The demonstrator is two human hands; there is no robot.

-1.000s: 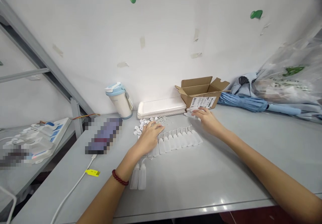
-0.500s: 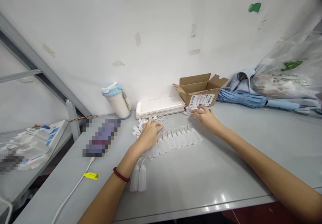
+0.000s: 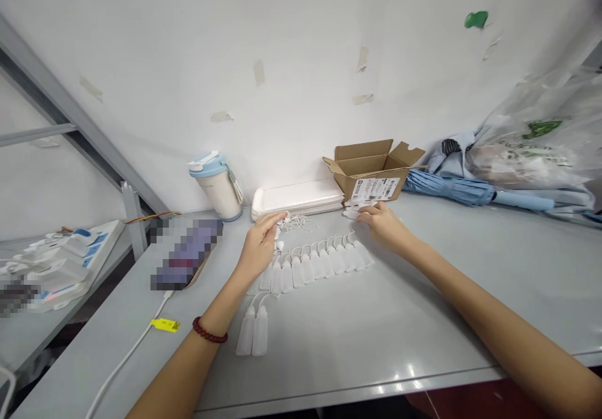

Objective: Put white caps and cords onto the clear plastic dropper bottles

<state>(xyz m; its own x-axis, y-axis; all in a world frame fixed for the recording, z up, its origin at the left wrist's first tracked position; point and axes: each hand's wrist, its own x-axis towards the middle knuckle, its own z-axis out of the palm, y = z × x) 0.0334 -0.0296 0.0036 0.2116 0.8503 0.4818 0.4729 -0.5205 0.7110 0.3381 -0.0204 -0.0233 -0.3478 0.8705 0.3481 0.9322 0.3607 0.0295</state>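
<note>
My left hand (image 3: 259, 241) is on its edge with fingers stretched out together, beside a heap of small white caps (image 3: 279, 245) that it partly covers. Thin white tubes (image 3: 297, 221) lie tangled by its fingertips. My right hand (image 3: 384, 226) has its fingers bent and pressed together at some small clear plastic pieces (image 3: 353, 209); what is between the fingertips is hidden. Between the hands runs a row of small translucent squeeze bottles (image 3: 318, 265) with curved thin tubes on top. Two more such bottles (image 3: 253, 331) lie nearer the front edge.
Along the wall stand a cream and blue tumbler (image 3: 217, 187), stacked white trays (image 3: 298, 196) and an open cardboard box (image 3: 374, 171). A folded blue umbrella (image 3: 451, 187) and plastic bags (image 3: 536, 149) lie right. A phone (image 3: 190, 254) with a charging cable (image 3: 125, 353) lies left.
My left hand has moved left, turned onto its edge and straightened its fingers, uncovering bottles at the row's left end. My right hand stays by the clear pieces.
</note>
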